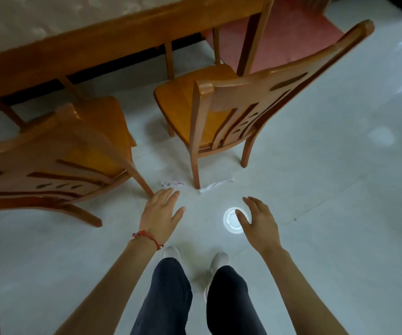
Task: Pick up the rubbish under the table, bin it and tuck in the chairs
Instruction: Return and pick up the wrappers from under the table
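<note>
Closest to you are your own legs in dark trousers and pale shoes (171, 252), standing on a glossy white tiled floor (316, 238). Just beyond them both your hands reach forward and down with nothing in them: your left hand (159, 215), with a red cord bracelet (147, 238) at the wrist, has its fingers spread and relaxed, and your right hand (258, 220) is loosely cupped, fingers apart. A bright round ceiling-light reflection (232, 220) shines on the tiles beside your right hand; it could be mistaken for litter. The rubbish lies just past your fingertips: a crumpled printed wrapper (172, 183) between the two chairs, and a twisted white paper strip (215, 185) touching or nearly touching the rear leg of the right chair (255, 102). Reaching for that strip could knock your knuckles on the leg or push the scrap further under. The left chair (62, 151) is angled, its rear leg close to your left hand, so bending lower may bump its back. Both chairs stand pulled out from the wooden table (98, 37), and no bin is in view, so you will have to carry the scraps elsewhere.
</note>
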The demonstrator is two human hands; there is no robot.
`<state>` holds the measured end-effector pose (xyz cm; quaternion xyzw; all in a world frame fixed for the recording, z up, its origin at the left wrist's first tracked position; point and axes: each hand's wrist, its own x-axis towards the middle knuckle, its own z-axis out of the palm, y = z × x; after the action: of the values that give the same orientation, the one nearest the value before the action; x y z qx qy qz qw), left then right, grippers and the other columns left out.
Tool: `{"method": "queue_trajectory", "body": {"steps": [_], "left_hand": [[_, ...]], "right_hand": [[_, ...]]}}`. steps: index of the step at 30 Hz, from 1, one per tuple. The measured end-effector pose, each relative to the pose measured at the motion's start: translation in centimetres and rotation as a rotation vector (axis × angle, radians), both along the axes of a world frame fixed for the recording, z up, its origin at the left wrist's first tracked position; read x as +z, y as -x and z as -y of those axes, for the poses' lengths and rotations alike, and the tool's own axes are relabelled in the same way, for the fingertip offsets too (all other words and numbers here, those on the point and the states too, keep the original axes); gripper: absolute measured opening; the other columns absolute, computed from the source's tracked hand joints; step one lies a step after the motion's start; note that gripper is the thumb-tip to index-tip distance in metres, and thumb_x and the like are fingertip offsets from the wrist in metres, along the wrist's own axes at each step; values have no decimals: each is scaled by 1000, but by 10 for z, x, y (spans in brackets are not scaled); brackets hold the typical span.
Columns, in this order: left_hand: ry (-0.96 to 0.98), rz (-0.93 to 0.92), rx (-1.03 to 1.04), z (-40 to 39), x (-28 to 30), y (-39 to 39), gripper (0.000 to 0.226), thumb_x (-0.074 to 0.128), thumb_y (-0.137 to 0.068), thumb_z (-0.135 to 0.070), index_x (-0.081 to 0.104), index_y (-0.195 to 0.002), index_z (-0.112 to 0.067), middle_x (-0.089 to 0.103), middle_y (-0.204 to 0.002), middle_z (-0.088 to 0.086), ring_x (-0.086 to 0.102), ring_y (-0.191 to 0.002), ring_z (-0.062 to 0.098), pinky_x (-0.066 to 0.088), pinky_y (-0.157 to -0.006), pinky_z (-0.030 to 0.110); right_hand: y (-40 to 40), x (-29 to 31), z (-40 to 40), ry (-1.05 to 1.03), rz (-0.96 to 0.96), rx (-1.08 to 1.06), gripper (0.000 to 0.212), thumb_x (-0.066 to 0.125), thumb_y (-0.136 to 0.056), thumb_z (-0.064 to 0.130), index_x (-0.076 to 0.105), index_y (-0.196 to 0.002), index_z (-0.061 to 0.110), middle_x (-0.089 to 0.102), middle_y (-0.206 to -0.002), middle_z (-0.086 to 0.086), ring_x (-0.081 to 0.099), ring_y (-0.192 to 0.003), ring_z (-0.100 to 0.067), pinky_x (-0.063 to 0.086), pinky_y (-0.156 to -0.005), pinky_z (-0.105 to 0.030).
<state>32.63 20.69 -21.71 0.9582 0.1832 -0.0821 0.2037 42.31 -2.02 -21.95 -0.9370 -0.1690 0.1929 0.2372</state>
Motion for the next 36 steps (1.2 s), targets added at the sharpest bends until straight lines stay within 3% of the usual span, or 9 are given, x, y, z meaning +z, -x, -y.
{"method": "queue_trajectory", "body": {"steps": [8, 13, 17, 23, 36], "left_hand": [[-26, 96, -55, -36, -145, -46, 44, 62, -82, -22, 52, -120, -2, 58, -123, 20, 52, -116, 36, 39, -98, 46], [33, 112, -25, -58, -252, -70, 42, 56, -86, -20, 48, -125, -6, 54, -128, 18, 45, -123, 32, 32, -106, 41], [26, 59, -59, -77, -346, -91, 41, 45, -90, -29, 42, -130, -20, 48, -135, 7, 36, -129, 24, 29, -110, 39], [17, 104, 0, -94, -457, -112, 41, 51, -89, -26, 47, -126, -11, 46, -137, 13, 35, -129, 28, 27, -108, 35], [36, 136, 166, -147, -596, -151, 45, 52, -88, -27, 45, -128, -7, 43, -140, 14, 32, -131, 28, 26, -108, 35]], "right_hand": [[-45, -152, -27, 5, 13, 17, 47, 48, -92, 34, 43, -134, 13, 43, -142, -7, 36, -131, -21, 34, -104, -35], [-79, -256, -39, 0, 51, 40, 46, 50, -91, 34, 46, -131, 11, 47, -139, -9, 40, -129, -24, 38, -102, -37], [-103, -344, -47, -5, 75, 62, 45, 53, -90, 32, 49, -129, 10, 49, -137, -11, 42, -128, -27, 39, -100, -40], [-135, -458, -55, 13, 106, 92, 44, 55, -89, 30, 51, -128, 10, 50, -135, -12, 43, -126, -28, 39, -99, -40], [-194, -591, -87, -47, 175, 121, 41, 54, -90, 26, 51, -127, 10, 52, -134, -12, 45, -125, -28, 41, -97, -41]]}}
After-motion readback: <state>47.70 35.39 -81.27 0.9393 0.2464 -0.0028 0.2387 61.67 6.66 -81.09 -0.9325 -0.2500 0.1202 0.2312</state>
